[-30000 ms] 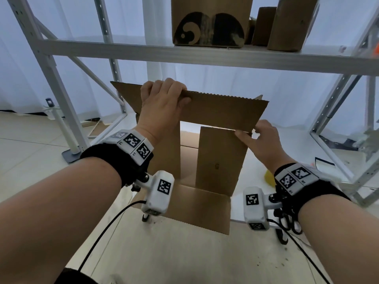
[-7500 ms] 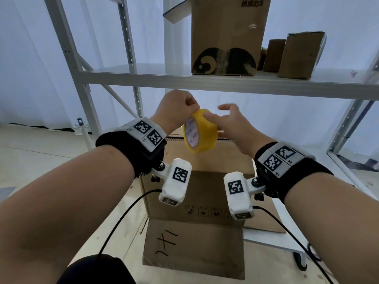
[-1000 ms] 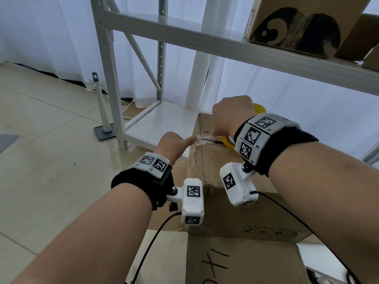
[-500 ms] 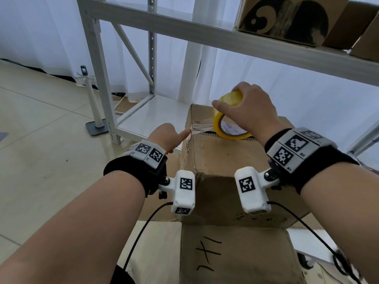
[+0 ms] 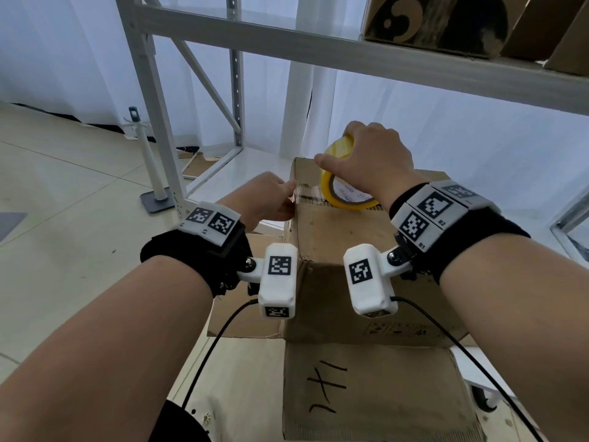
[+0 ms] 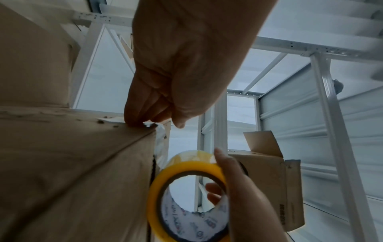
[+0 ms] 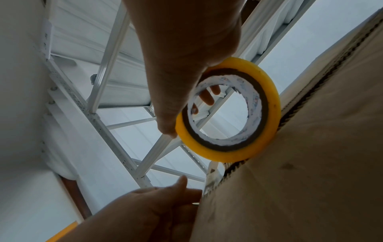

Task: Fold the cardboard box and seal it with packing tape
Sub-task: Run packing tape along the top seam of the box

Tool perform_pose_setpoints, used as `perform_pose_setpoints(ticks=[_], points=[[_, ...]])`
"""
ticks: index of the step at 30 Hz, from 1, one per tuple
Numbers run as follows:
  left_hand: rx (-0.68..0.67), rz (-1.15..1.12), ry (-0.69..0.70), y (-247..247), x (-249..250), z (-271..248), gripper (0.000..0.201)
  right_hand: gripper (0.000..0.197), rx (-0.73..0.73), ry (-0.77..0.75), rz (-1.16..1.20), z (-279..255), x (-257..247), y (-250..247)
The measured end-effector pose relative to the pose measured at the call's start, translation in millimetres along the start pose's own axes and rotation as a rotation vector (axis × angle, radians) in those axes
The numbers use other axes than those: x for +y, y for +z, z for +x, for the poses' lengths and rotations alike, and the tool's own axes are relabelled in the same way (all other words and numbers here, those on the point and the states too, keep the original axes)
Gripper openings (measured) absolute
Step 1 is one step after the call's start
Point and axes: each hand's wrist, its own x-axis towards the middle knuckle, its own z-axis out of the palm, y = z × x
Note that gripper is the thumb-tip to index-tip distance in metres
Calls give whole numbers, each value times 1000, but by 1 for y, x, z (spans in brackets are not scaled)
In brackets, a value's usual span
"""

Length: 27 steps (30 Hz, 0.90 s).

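Note:
The brown cardboard box [image 5: 344, 237] stands closed in front of me, its top seam running left to right. My left hand [image 5: 288, 199] curls over the box's top left edge and holds the clear tape end [image 5: 302, 194] down there; the left wrist view shows its fingertips [image 6: 134, 121] on the box [image 6: 72, 163]. My right hand [image 5: 338, 148] grips the yellow tape roll [image 5: 341, 186] upright on the seam, a short way right of the left hand. In the right wrist view the roll [image 7: 267, 98] touches the box top [image 7: 311, 163]; fingers show through its core.
A white metal rack [image 5: 318, 49] stands behind the box, with other cardboard boxes [image 5: 436, 23] on its upper shelf. A flat cardboard sheet [image 5: 366, 393] marked in pen lies in front. A white post on a base [image 5: 149, 161] stands on the tiled floor at left.
My right hand has turned over the roll and drawn it a little to the right along the seam, stretching the tape. My left hand has stayed on the tape end.

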Motion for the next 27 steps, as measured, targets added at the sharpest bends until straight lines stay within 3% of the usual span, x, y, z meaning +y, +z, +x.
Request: perform_pose_setpoints(ticks=[4, 12, 15, 19, 21, 24, 27], points=[[-81, 91, -54, 6, -10, 8, 57, 52, -22, 8, 29, 2, -4, -2], [-261, 90, -140, 15, -9, -5, 82, 51, -21, 55, 145, 2, 6, -6], [-237, 67, -86, 14, -6, -4, 73, 51, -9, 70, 170, 1, 8, -5], [-231, -30, -14, 17, -11, -2, 23, 63, 28, 86, 233, -2, 11, -4], [-250, -51, -16, 20, -17, -3, 20, 68, 53, 90, 272, -4, 13, -4], [-261, 128, 17, 15, -16, -8, 59, 66, 42, 100, 339, -7, 19, -6], [-238, 368, 184, 6, -11, 1, 81, 59, 23, 84, 343, -6, 22, -10]])
